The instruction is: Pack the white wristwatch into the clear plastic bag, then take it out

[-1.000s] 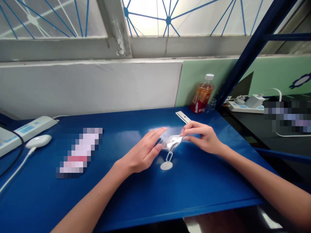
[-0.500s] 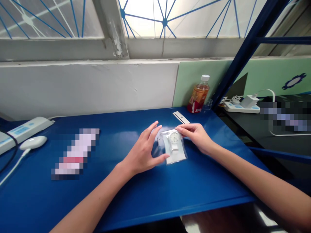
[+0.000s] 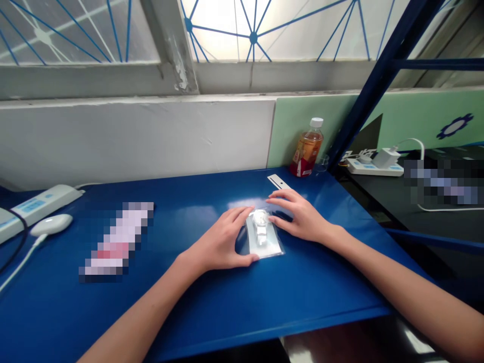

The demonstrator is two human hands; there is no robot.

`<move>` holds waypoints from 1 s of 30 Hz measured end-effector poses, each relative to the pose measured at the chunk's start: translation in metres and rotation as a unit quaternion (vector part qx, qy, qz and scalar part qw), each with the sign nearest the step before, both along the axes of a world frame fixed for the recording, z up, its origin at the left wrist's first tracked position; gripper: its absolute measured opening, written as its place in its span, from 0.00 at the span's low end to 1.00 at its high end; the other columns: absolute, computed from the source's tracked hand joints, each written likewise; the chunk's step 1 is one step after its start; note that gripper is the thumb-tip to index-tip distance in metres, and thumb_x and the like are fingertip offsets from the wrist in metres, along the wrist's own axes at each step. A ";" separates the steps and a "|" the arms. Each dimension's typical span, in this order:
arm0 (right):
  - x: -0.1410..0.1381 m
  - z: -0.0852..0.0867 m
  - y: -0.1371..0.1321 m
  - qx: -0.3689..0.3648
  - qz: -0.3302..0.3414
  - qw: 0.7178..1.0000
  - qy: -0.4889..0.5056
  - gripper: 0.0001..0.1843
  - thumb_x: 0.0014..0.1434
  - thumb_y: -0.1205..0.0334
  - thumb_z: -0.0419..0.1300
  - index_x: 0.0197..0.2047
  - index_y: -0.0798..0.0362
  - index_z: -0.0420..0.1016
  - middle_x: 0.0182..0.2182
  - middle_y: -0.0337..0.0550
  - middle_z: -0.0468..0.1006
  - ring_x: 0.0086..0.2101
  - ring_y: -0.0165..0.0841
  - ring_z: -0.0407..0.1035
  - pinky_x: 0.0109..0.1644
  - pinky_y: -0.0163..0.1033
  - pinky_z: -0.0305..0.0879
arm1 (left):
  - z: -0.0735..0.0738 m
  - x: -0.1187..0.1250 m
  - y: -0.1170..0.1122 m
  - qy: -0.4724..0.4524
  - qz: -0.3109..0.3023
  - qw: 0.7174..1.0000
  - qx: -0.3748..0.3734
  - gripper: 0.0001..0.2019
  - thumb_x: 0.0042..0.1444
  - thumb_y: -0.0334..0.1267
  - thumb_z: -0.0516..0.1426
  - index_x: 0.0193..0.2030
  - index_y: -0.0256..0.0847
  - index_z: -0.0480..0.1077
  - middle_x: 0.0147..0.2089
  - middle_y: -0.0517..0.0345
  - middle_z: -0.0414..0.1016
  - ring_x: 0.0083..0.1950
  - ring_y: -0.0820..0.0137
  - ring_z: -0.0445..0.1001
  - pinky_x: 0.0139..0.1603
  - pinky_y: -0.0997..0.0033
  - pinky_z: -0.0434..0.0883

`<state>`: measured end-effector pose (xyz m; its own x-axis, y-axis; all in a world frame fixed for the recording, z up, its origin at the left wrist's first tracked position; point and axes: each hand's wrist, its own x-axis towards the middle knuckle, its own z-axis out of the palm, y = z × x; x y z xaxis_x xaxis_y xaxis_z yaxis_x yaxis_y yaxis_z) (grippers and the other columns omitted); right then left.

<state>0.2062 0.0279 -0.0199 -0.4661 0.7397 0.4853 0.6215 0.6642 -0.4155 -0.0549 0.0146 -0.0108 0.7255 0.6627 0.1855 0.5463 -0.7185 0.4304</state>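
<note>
A pale wristwatch with a round dial lies inside a clear plastic bag, against a light backing card. The bag rests on the blue desk, or very close to it. My left hand spans the bag's left side, its thumb at the lower left corner and its fingertips at the upper left, gripping the edge. At the upper right of the bag is my right hand, fingers and thumb apart; its thumb tip touches or hovers by the dial. The bag's top edge is partly hidden by glare.
A white card strip lies just behind my right hand. Farther back stands a capped drink bottle. At left are a blurred-out flat object, a white power strip and a white corded puck. A blue metal post rises at right.
The bagged watch has shifted slightly left and lies flatter. My left hand has come onto its left edge. The right hand has let go of the upper right corner and opened its fingers.
</note>
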 end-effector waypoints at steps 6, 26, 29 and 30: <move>0.008 0.001 -0.004 -0.056 0.095 0.983 -0.146 0.45 0.58 0.42 0.62 0.70 0.58 0.56 0.65 0.62 0.63 0.66 0.52 0.54 0.65 0.59 0.59 | -0.004 -0.009 0.006 0.068 0.042 0.997 -0.013 0.50 0.53 0.65 0.58 0.73 0.36 0.47 0.74 0.36 0.49 0.74 0.46 0.47 0.68 0.46 0.56; 0.011 -0.002 -0.006 -0.129 0.075 0.971 -0.186 0.55 0.55 0.34 0.61 0.72 0.61 0.48 0.70 0.63 0.49 0.69 0.53 0.44 0.68 0.59 0.53 | -0.004 -0.014 0.009 0.100 0.067 0.992 -0.032 0.52 0.52 0.70 0.55 0.73 0.37 0.47 0.75 0.40 0.47 0.75 0.49 0.44 0.69 0.51 0.55; 0.011 -0.002 -0.005 -0.141 0.075 0.970 -0.184 0.55 0.54 0.33 0.61 0.72 0.62 0.49 0.70 0.63 0.49 0.69 0.53 0.42 0.69 0.59 0.51 | -0.002 -0.013 0.009 0.112 0.071 0.990 -0.049 0.53 0.52 0.70 0.55 0.74 0.35 0.46 0.75 0.40 0.47 0.75 0.50 0.43 0.70 0.52 0.53; 0.011 -0.001 -0.004 -0.148 0.075 0.969 -0.185 0.56 0.54 0.33 0.61 0.72 0.62 0.49 0.70 0.62 0.49 0.69 0.52 0.42 0.69 0.59 0.51 | -0.002 -0.013 0.008 0.113 0.071 0.990 -0.053 0.53 0.51 0.70 0.56 0.74 0.35 0.46 0.75 0.40 0.46 0.75 0.50 0.43 0.70 0.52 0.53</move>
